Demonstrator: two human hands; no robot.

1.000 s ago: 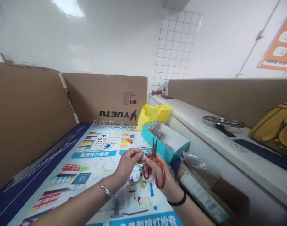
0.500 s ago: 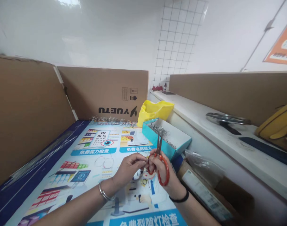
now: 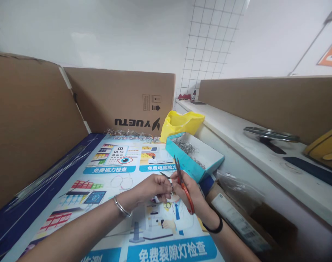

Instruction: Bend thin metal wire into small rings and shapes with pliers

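L hand (image 3: 155, 187) & R hand (image 3: 192, 191) meet over printed tabletop (image 3: 82, 173); L fingertips pinch a tiny pc (image 3: 171, 186), too small to ID; R grips orange-handled scissors (image 3: 185, 188), near side of teal box (image 3: 190, 167). Step looks like fine two-handed fiddling; next move prob. needs steady pinch, scissors kept clear

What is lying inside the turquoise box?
The turquoise box holds a tangle of thin wiry pieces. Its near wall hides part of its floor; anything there cannot be seen.
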